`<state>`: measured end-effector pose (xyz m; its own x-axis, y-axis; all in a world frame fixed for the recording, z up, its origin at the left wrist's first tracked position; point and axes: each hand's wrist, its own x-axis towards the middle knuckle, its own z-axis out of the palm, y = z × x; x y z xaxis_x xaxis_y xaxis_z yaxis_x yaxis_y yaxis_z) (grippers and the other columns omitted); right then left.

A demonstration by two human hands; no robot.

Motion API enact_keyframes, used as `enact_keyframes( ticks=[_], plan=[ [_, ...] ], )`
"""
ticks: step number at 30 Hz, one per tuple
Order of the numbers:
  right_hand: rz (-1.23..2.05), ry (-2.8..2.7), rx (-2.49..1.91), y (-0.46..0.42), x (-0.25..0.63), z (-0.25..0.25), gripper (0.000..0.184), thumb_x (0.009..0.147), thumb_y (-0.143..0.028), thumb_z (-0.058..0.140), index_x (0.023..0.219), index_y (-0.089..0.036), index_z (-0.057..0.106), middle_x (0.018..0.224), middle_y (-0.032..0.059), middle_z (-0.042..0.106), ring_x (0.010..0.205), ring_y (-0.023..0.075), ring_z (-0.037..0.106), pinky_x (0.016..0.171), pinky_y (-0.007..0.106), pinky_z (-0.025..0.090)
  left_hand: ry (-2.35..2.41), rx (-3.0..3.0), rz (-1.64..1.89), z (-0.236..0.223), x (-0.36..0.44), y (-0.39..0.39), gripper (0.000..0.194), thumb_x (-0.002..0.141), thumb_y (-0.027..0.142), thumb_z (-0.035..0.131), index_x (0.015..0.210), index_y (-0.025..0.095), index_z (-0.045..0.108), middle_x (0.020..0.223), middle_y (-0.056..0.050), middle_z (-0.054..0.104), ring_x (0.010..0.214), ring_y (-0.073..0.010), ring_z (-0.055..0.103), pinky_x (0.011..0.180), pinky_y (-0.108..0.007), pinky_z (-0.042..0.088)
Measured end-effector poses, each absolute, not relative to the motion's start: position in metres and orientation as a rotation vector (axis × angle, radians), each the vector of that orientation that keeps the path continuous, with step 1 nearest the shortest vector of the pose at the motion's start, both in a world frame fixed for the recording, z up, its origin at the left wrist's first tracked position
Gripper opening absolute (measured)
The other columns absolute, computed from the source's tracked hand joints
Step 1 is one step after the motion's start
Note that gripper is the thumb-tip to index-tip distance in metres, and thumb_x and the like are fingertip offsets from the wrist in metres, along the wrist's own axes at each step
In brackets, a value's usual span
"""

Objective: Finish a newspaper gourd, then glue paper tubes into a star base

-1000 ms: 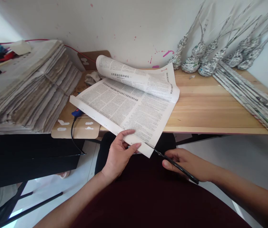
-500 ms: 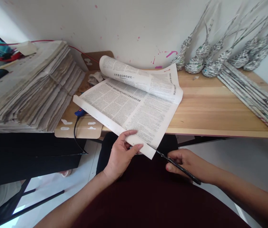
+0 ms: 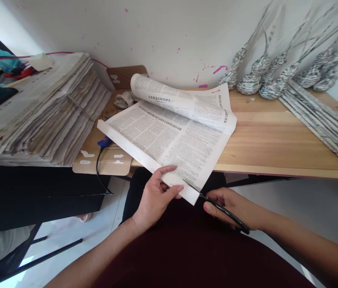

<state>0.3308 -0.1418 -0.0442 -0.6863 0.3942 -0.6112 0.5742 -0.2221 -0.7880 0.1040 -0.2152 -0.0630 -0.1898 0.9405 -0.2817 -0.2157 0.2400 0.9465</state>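
Observation:
A printed newspaper (image 3: 157, 136) lies partly on the wooden table, its far part curling over and its near corner reaching past the table edge toward me. The near long edge is folded into a blank white strip. My left hand (image 3: 158, 192) pinches that edge close to the near corner, thumb on top of the strip. My right hand (image 3: 231, 206) is closed around black-handled scissors (image 3: 224, 210). Their blades point left onto the newspaper at its near right edge, just beside the left thumb. Part of the lower blade is hidden by the paper.
On the left stands a tied stack of newspapers (image 3: 51, 116) with blue cloth on it. A blue tool (image 3: 104, 141) with a black cable lies on cardboard (image 3: 103, 162). Gourd-shaped woven paper pieces (image 3: 253, 76) lean on the wall, near rolled paper tubes (image 3: 321, 120) on the wooden table (image 3: 265, 140).
The scissors have moved slightly left, farther over the newspaper's edge. My left hand keeps its hold on the strip. The whole view has shifted a little.

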Motion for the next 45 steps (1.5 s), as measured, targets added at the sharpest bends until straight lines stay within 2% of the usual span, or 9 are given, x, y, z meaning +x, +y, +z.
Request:
enact_keyframes(
  ticks=[6,14,17,21,30,38,45],
  plan=[
    [-2.063,1.849,1.226,-0.145,0.331,-0.040,0.051,0.079,-0.061,0.069,0.065,-0.020,0.042,0.050,-0.0076,0.037,0.042,0.0053,0.031,0.037,0.019,0.023,1.331,0.751,1.239,-0.062,0.104,-0.215,0.060,0.076,0.028,0.080,0.129,0.020,0.054,0.088,-0.002,0.069,0.074,-0.0119,0.065,0.068,-0.026,0.062],
    [-2.069,1.784,1.302,-0.143,0.333,-0.043,0.050,0.074,-0.059,0.076,0.066,-0.020,0.045,0.051,-0.0080,0.038,0.041,0.0055,0.035,0.036,0.019,0.028,1.328,0.752,1.235,-0.061,0.105,-0.216,0.059,0.076,0.027,0.080,0.129,0.020,0.055,0.087,-0.001,0.069,0.070,-0.0109,0.064,0.067,-0.024,0.061],
    [-2.061,1.763,1.317,-0.144,0.334,-0.044,0.050,0.074,-0.060,0.074,0.067,-0.021,0.045,0.049,-0.0086,0.037,0.039,0.0064,0.035,0.034,0.020,0.032,1.344,0.730,1.254,-0.057,0.101,-0.215,0.055,0.077,0.029,0.079,0.127,0.021,0.057,0.088,-0.001,0.069,0.075,-0.0110,0.065,0.068,-0.023,0.061],
    [-2.028,1.815,1.303,-0.145,0.334,-0.045,0.052,0.075,-0.062,0.073,0.067,-0.020,0.044,0.050,-0.0081,0.039,0.038,0.0058,0.036,0.034,0.019,0.030,1.411,0.685,1.359,-0.055,0.094,-0.213,0.048,0.078,0.029,0.079,0.121,0.019,0.060,0.091,-0.001,0.069,0.081,-0.0113,0.065,0.069,-0.021,0.059],
    [-2.088,1.792,1.182,-0.140,0.321,-0.046,0.048,0.079,-0.063,0.069,0.081,-0.016,0.055,0.060,-0.0041,0.048,0.047,0.0068,0.043,0.043,0.020,0.039,1.381,0.758,1.288,-0.054,0.092,-0.215,0.057,0.076,0.026,0.080,0.128,0.018,0.058,0.083,-0.001,0.070,0.071,-0.0108,0.064,0.072,-0.025,0.061],
    [-2.096,1.801,1.175,-0.140,0.321,-0.040,0.046,0.080,-0.058,0.071,0.072,-0.018,0.048,0.054,-0.0064,0.043,0.040,0.0043,0.037,0.035,0.017,0.029,1.362,0.728,1.280,-0.055,0.091,-0.216,0.057,0.076,0.025,0.080,0.128,0.016,0.058,0.082,-0.001,0.070,0.070,-0.0104,0.064,0.072,-0.026,0.062],
    [-2.113,1.726,1.226,-0.138,0.323,-0.044,0.048,0.075,-0.063,0.074,0.076,-0.018,0.055,0.049,-0.0081,0.042,0.037,0.0060,0.038,0.033,0.019,0.034,1.343,0.699,1.278,-0.053,0.093,-0.216,0.057,0.076,0.025,0.080,0.128,0.016,0.058,0.080,0.000,0.070,0.069,-0.0102,0.064,0.072,-0.026,0.062]
  ],
)
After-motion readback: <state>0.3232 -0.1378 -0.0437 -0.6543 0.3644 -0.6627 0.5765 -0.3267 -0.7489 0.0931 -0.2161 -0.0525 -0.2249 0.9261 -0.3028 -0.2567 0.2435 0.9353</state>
